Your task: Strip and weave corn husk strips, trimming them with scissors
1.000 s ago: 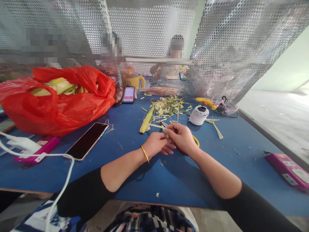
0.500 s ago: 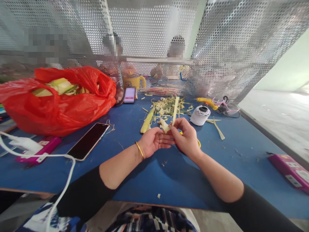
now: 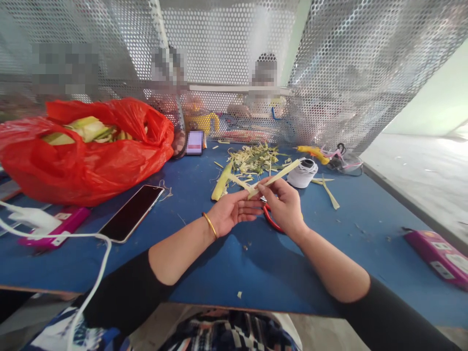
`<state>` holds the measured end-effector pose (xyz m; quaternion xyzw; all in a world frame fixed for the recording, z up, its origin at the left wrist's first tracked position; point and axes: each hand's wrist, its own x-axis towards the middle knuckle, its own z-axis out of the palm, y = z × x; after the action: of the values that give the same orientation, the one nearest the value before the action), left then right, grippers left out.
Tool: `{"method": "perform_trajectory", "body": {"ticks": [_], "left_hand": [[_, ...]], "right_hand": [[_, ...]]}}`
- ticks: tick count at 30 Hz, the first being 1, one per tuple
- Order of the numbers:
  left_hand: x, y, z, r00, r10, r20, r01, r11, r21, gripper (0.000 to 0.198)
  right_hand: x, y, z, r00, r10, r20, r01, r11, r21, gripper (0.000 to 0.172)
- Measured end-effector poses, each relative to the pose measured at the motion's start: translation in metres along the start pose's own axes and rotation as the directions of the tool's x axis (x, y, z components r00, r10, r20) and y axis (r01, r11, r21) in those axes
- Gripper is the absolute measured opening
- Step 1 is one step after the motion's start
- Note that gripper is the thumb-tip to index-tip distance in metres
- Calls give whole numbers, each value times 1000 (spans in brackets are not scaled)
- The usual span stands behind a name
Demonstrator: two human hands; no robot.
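Note:
My left hand (image 3: 229, 213) is palm up, a gold bangle on its wrist, with its thumb closed on pale corn husk strips at their middle. My right hand (image 3: 285, 202) pinches the same spot with thumb and forefinger. One husk strip (image 3: 287, 170) points up and right; a thinner strip (image 3: 238, 182) reaches up and left. Under my right hand lies a tool with a red handle (image 3: 271, 220), its rest hidden by the hand. Just beyond the fingers are a whole yellow-green husk piece (image 3: 221, 184) and a heap of husk scraps (image 3: 252, 158).
A red plastic bag (image 3: 120, 170) of husks stands at left, near a dark phone (image 3: 131, 213) and a white cable (image 3: 104, 273). A white roll (image 3: 302, 174) and yellow glue gun (image 3: 313, 153) lie at right. Purple power strips (image 3: 437, 256) flank the blue table. Perforated metal panels rise behind; people sit beyond.
The long strip has swung from nearly upright to slanting right, and the other has spread out to the left. My right hand has turned slightly, and more of the red handle shows.

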<state>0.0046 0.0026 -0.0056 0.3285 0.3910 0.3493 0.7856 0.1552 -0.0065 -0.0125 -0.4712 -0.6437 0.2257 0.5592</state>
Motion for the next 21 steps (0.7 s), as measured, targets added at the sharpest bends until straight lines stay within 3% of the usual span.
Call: {"method": "perform_trajectory", "body": {"ticks": [4, 6, 9, 15, 18, 21], "left_hand": [[1, -3, -2, 998, 4, 60, -11, 993, 116, 8], [1, -4, -3, 995, -5, 100, -14, 983, 183, 10], [0, -6, -4, 987, -29, 160, -14, 966, 260, 14], [-3, -11, -5, 945, -121, 304, -14, 914, 406, 24], [-5, -12, -2, 935, -160, 316, 10, 904, 428, 28], [-5, -13, 2, 956, -141, 258, 28, 917, 399, 30]], "right_hand": [[3, -1, -4, 999, -36, -38, 34, 997, -69, 13], [4, -2, -6, 996, -78, -39, 74, 993, -93, 14], [5, -3, -8, 996, -78, 46, 82, 992, -95, 17], [6, -3, -8, 968, 73, 239, -50, 993, -104, 23], [6, -3, -8, 939, 121, 321, -56, 978, -202, 25], [6, -3, -9, 968, 78, 238, 4, 945, -328, 16]]}}
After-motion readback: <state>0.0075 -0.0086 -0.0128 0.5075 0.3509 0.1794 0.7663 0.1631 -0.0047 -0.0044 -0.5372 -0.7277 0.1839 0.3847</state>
